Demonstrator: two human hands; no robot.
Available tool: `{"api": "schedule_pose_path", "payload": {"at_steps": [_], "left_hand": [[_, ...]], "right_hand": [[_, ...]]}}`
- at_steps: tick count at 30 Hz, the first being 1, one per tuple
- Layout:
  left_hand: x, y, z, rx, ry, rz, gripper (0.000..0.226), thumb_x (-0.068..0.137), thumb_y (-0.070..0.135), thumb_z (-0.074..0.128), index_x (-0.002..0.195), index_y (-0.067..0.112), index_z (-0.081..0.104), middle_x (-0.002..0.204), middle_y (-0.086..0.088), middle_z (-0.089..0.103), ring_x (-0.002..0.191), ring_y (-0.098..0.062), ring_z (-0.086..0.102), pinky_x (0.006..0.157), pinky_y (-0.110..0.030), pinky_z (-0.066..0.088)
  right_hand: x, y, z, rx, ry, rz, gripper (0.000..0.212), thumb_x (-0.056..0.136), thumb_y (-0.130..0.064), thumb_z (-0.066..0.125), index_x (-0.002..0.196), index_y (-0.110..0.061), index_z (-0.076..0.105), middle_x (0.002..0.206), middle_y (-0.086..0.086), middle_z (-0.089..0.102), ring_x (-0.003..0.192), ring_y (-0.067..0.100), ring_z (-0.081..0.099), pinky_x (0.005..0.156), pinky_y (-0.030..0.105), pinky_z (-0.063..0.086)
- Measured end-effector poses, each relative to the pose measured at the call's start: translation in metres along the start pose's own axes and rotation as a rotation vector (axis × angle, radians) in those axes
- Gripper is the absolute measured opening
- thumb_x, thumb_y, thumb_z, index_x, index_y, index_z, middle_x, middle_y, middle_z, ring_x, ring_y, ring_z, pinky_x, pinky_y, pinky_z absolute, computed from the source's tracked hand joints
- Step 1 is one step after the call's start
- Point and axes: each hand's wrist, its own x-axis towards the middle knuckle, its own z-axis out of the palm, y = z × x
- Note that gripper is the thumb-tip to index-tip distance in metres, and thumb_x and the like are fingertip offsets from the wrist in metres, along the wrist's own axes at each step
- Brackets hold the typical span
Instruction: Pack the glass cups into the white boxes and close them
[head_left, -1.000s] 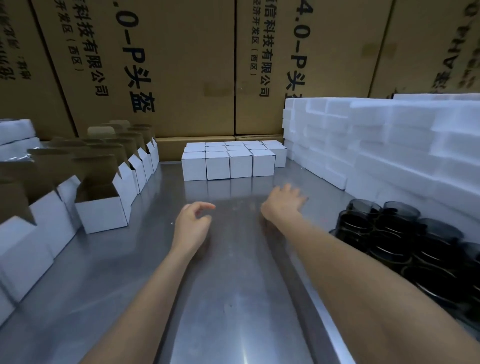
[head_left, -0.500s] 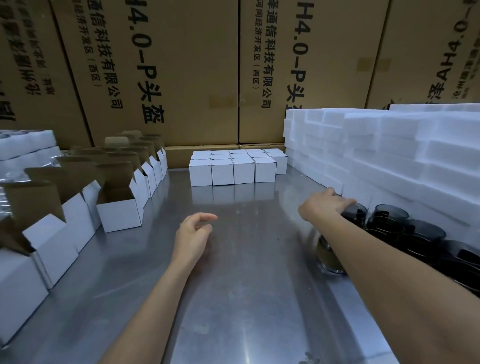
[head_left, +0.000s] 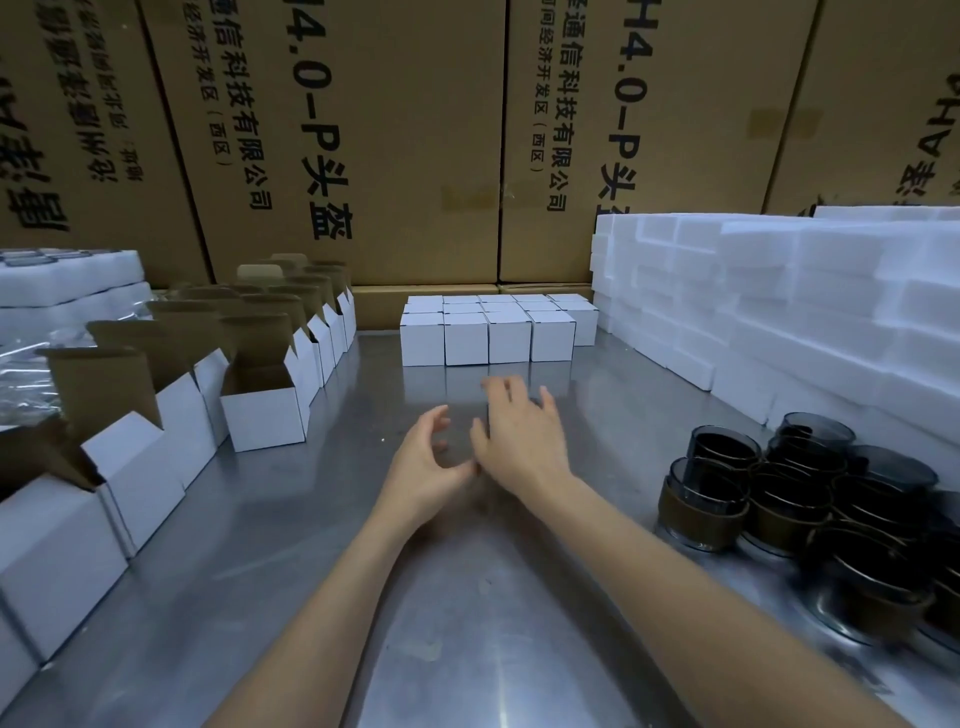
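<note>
We are looking at a dim, cool-toned scene. Soft light seems to be coming from overhead, streaking pale glare down the steel table (head_left: 291, 561). The right hand (head_left: 519, 441) is smearing with motion blur at its fingertips. Straight lines are bowing toward the edges, and the white foam blocks (head_left: 810, 301) are washing out, losing detail.

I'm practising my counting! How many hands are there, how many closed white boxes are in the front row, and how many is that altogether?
Hands: 2 (left hand, right hand)
Closed white boxes, front row: 4
Total: 6
</note>
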Motion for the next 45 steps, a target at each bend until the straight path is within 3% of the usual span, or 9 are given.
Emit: {"api": "schedule_pose_path", "payload": {"at_steps": [5, 9, 11, 15, 20, 29, 35, 40, 45], "left_hand": [[-0.005, 0.003, 0.002, 0.045, -0.078, 0.021, 0.068, 0.057, 0.035, 0.061, 0.123, 0.037, 0.044, 0.111, 0.018, 0.059, 0.107, -0.012, 0.062, 0.097, -0.041, 0.049], [-0.005, 0.0, 0.0, 0.027, -0.075, 0.008, 0.08, 0.044, 0.051, 0.066, 0.12, 0.033, 0.051, 0.11, 0.014, 0.066, 0.107, -0.011, 0.063, 0.096, -0.041, 0.05], [-0.005, 0.001, 0.0, 0.042, -0.074, 0.007, 0.075, 0.045, 0.049, 0.065, 0.118, 0.033, 0.054, 0.112, 0.01, 0.068, 0.107, -0.011, 0.064, 0.094, -0.041, 0.051], [-0.003, -0.001, 0.001, 0.059, -0.051, 0.034, 0.065, 0.062, 0.026, 0.074, 0.124, 0.023, 0.054, 0.114, 0.006, 0.067, 0.108, -0.012, 0.063, 0.096, -0.039, 0.049], [0.003, -0.006, 0.003, 0.022, -0.004, 0.108, 0.055, 0.07, 0.006, 0.078, 0.115, 0.027, 0.055, 0.106, 0.015, 0.064, 0.101, 0.001, 0.06, 0.082, -0.006, 0.045], [0.002, -0.002, 0.003, 0.127, 0.169, 0.396, 0.07, 0.067, 0.004, 0.069, 0.128, 0.029, 0.049, 0.125, 0.014, 0.056, 0.118, -0.008, 0.052, 0.094, -0.021, 0.043], [0.002, -0.002, 0.003, 0.143, 0.202, 0.406, 0.074, 0.067, 0.001, 0.069, 0.131, 0.032, 0.046, 0.128, 0.014, 0.054, 0.121, -0.011, 0.051, 0.097, -0.034, 0.047], [0.002, -0.002, 0.001, 0.086, 0.163, 0.4, 0.068, 0.069, 0.003, 0.069, 0.129, 0.029, 0.05, 0.125, 0.014, 0.058, 0.118, -0.007, 0.053, 0.096, -0.027, 0.046], [0.002, 0.002, 0.0, -0.19, 0.02, 0.23, 0.039, 0.075, 0.024, 0.078, 0.112, 0.023, 0.065, 0.099, 0.012, 0.072, 0.093, -0.001, 0.066, 0.082, -0.015, 0.049]], "right_hand": [[-0.03, 0.002, 0.003, 0.407, 0.148, -0.185, 0.049, 0.088, -0.026, 0.055, 0.134, -0.019, 0.044, 0.133, -0.004, 0.047, 0.116, 0.016, 0.051, 0.095, 0.03, 0.043], [-0.032, 0.019, 0.011, 0.673, -0.095, 0.122, 0.081, 0.081, -0.04, 0.069, 0.146, -0.023, 0.024, 0.142, -0.007, 0.037, 0.129, 0.01, 0.041, 0.101, 0.027, 0.038], [-0.027, 0.024, 0.015, 0.77, -0.203, 0.218, 0.082, 0.077, -0.04, 0.074, 0.144, -0.026, 0.028, 0.133, -0.008, 0.05, 0.124, 0.012, 0.05, 0.102, 0.03, 0.041], [-0.022, 0.025, 0.022, 0.811, -0.133, 0.19, 0.06, 0.072, -0.032, 0.08, 0.124, -0.029, 0.05, 0.113, -0.013, 0.059, 0.111, 0.01, 0.058, 0.096, 0.026, 0.045], [-0.02, 0.023, 0.017, 0.846, 0.027, 0.136, 0.056, 0.066, -0.026, 0.086, 0.111, -0.034, 0.054, 0.109, -0.008, 0.051, 0.097, -0.007, 0.052, 0.081, 0.002, 0.038], [-0.024, 0.015, 0.008, 0.814, 0.167, -0.016, 0.071, 0.064, -0.023, 0.084, 0.122, -0.027, 0.044, 0.118, -0.013, 0.056, 0.113, 0.01, 0.054, 0.095, 0.027, 0.045], [-0.026, 0.011, 0.007, 0.768, 0.254, -0.059, 0.069, 0.063, -0.024, 0.082, 0.119, -0.032, 0.043, 0.114, -0.014, 0.056, 0.11, 0.012, 0.054, 0.09, 0.035, 0.049], [-0.025, 0.013, 0.007, 0.782, 0.217, -0.056, 0.068, 0.063, -0.032, 0.084, 0.116, -0.033, 0.042, 0.112, -0.015, 0.056, 0.11, 0.012, 0.053, 0.091, 0.029, 0.047], [-0.024, 0.015, 0.001, 0.999, 0.096, 0.03, 0.051, 0.076, -0.036, 0.077, 0.119, -0.034, 0.05, 0.118, -0.015, 0.059, 0.113, 0.009, 0.055, 0.097, 0.026, 0.045]]}}
